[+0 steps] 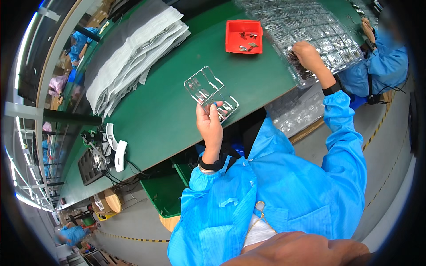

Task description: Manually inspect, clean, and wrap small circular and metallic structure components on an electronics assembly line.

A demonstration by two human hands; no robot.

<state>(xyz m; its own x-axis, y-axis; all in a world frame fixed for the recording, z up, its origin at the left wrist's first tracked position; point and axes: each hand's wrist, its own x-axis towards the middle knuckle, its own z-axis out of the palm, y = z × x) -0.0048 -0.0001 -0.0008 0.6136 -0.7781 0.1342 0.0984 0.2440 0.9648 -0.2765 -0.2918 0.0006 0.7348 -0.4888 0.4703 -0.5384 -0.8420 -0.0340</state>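
My left hand point(210, 127) grips a shiny silver rectangular frame point(207, 86) by its near corner, over the green table. Thin bars cross the frame, with small pieces attached inside it. Out to the right, my right hand point(308, 56) reaches down with fingers pinched together at a clear plastic tray point(303, 79). Small dark pieces point(301, 70) lie in the tray beneath the fingertips. Whether a piece is between those fingers cannot be made out. A red bin point(244, 48) between the two hands, farther back, contains a few small metal parts.
Stacked white sheets point(137, 57) cover the table's point(164, 133) back left. Clear blister trays point(306, 26) spread across the back right, near a co-worker in blue point(377, 71). A black device with white curved parts point(116, 148) stands at left. Below the edge is a green crate point(162, 197).
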